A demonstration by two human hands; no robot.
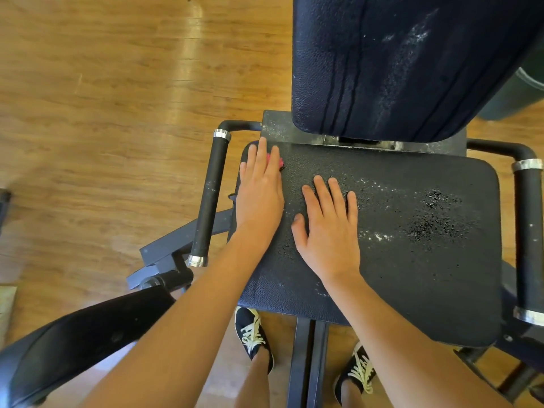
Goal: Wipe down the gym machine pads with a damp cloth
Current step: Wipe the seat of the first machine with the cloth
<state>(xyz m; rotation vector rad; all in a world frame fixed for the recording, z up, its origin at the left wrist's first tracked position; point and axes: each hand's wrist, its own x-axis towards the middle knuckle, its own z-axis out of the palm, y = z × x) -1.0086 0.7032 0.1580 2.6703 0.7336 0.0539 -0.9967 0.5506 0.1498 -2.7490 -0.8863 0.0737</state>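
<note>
We look straight down on the seat pad (412,275), which fills the middle and right of the frame, with the back pad (397,69) rising above it in the upper right. Our left hand (259,195) lies flat on the pad's upper left corner, fingers straight and close together, pressing down on a cloth (281,164). Only a small pink edge of the cloth shows beside the fingers, so we cannot tell how it is folded beneath the palm. Our right hand (329,231) rests just beside the left, nearer the centre of the frame. It is palm down on the bare pad with fingers spread and thumb out to the side, holding nothing. White specks and darker blotches mark the seat to the right of this hand, and pale streaks run down the back pad. A black handle (210,195) with chrome rings stands left of the seat, close to the left hand, and a matching one (530,240) sits at the right edge. Another dark pad (73,348) crosses the lower left corner. Wood floor (103,113) fills the upper left. At the bottom, two dark shoes (254,334) with pale laces stand on either side of a black bar (307,363) under the seat.
</note>
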